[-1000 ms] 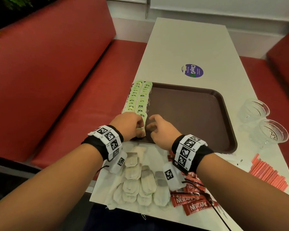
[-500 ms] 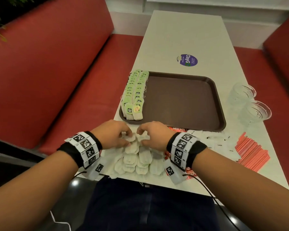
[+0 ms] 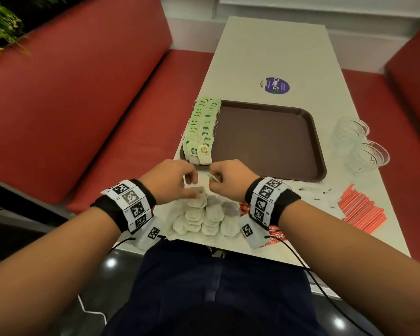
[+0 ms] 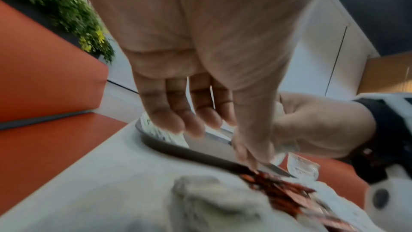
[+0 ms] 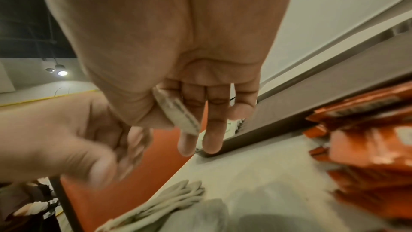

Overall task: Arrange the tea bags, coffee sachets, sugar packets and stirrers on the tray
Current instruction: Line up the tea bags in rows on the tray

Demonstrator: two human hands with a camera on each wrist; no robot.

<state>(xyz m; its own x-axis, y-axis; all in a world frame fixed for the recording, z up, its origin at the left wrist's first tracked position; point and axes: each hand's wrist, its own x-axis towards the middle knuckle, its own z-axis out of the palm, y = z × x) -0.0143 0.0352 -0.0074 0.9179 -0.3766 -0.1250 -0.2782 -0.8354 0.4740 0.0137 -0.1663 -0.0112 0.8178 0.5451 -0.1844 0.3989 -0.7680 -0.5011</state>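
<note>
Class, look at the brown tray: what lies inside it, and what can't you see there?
Inside the brown tray, two rows of green-tagged tea bags line its left side; the rest is bare. The tray floor beneath those rows is covered.

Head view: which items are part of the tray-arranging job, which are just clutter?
Job:
tray
rows of tea bags on tray
loose tea bag pile
coffee sachets
sugar packets
stirrers
left hand and right hand, each pinching a tea bag

Lying about:
two glasses
purple sticker
</note>
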